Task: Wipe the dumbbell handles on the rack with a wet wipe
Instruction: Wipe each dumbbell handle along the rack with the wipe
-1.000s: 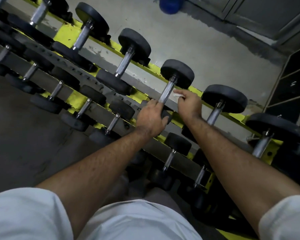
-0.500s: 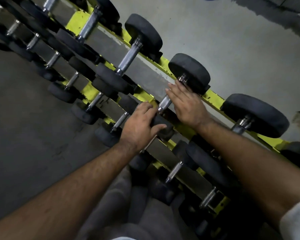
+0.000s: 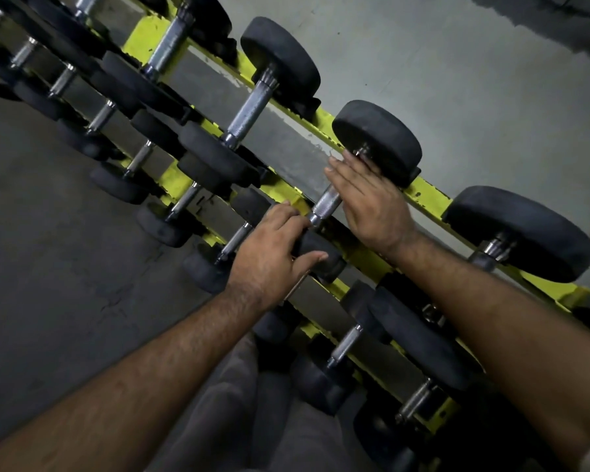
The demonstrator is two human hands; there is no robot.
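A black-headed dumbbell lies across the top tier of the yellow rack [image 3: 426,195], and a short stretch of its knurled steel handle [image 3: 326,202] shows between my hands. My left hand [image 3: 269,253] grips the near head [image 3: 322,248], fingers over its top and thumb along its side. My right hand [image 3: 368,199] lies over the far part of the handle with straight fingers, the tips against the far head [image 3: 378,137]. No wet wipe is visible; anything under the right palm is hidden.
Neighbouring dumbbells flank this one: a handle [image 3: 251,109] to the left and a big head [image 3: 518,229] to the right. Smaller dumbbells [image 3: 346,344] sit on the lower tiers toward me. Concrete floor [image 3: 457,63] lies behind the rack and grey floor [image 3: 48,267] at left.
The view has closed in on the rack. My right hand flattened and slid up the handle toward the far head; the white wipe seen earlier is hidden. My left hand shifted onto the near head.
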